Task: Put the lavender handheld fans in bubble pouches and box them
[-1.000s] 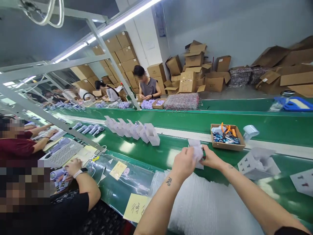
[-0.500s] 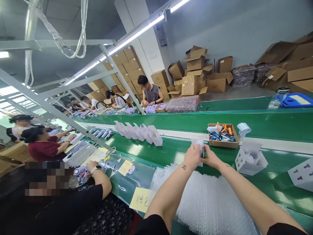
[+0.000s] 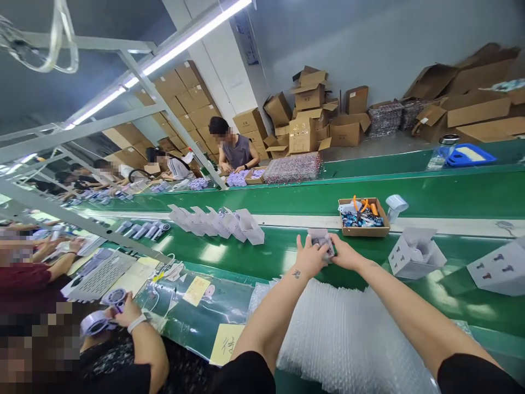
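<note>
Both hands are at a small white box above the green belt, its flap standing up on the far side. Purplish-grey contents show in its mouth, too small to name. My left hand grips the near left side, with one finger raised. Around the right side wraps my right hand, its fingers partly hidden. Below my wrists lies a thick row of bubble-wrap bags. To the right stands an open white carton with a white item inside.
A cardboard tray of small parts and orange-handled pliers sits beyond my hands, beside a white shower-head-like piece. Several open white boxes line the belt at left. A co-worker's hand holds a purple part at lower left.
The box has tilted so its mouth and contents face me, and my left fingers have spread. My view has turned right. The co-worker's hands at lower left have shifted.
</note>
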Demonstrator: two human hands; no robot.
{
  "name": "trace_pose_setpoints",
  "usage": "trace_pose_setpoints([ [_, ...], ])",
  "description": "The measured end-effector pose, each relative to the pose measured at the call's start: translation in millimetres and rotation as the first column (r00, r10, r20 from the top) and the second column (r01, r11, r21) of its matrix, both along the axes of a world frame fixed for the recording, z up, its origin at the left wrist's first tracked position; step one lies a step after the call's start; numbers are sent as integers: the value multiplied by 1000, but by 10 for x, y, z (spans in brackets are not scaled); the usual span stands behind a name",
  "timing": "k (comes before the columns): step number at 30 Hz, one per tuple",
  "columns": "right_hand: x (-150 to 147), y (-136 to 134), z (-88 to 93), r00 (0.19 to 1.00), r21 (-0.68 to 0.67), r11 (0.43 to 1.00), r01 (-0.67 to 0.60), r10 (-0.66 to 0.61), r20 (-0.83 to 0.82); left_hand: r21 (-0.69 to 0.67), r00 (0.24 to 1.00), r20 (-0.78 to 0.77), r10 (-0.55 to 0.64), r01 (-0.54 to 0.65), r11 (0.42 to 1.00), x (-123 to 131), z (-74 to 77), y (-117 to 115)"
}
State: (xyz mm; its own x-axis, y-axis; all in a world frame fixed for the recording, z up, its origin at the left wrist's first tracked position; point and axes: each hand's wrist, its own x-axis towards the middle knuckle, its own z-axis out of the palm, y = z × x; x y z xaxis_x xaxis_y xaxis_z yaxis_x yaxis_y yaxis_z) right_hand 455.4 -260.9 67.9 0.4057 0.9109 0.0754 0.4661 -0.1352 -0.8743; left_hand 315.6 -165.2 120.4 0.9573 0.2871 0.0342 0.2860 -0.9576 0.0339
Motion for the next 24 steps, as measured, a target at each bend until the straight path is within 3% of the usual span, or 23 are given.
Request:
trace_pose_setpoints([
  [3,4,83,111,1000,-5,1000,10,-10,-7,15,999,-51,3,-2,1000,11,-108,67],
  [6,11,-199,328,998,-11,998,59,-59,-31,30,999,-48,17,-15,999,102,-132,69],
  [8,48,-699,462,991,-40,995,86,-90,-98,19,997,-77,-9,10,1000,152,-96,49],
  [11,96,-1757,476,949,-182,975,128,-174,-264,-1,995,-102,-2,2,1000,177,6,-2],
  [13,51,-2437,307,891,-367,883,295,-392,-228,-3,999,-45,31,-31,1000,175,79,-93],
  [14,-2,-2712,177,830,-464,773,432,-542,-130,-10,999,2,49,-49,999,172,109,-175],
  [16,-146,-3084,-131,682,-564,539,626,-729,60,-67,996,77,45,-40,997,152,142,-439],
  [17,-221,-3184,-283,621,-572,462,678,-776,109,-116,996,94,7,4,993,132,139,-623],
  [18,-289,-3238,-419,576,-570,424,703,-810,109,-172,994,97,-55,71,982,102,120,-837],
  [21,-402,-3266,-646,499,-566,426,706,-866,-29,-319,940,62,-336,338,885,-51,-19,-1569],
  [24,-390,-3281,-579,509,-556,544,628,-828,-236,-385,821,31,-570,536,751,-256,-194,-2235],
])
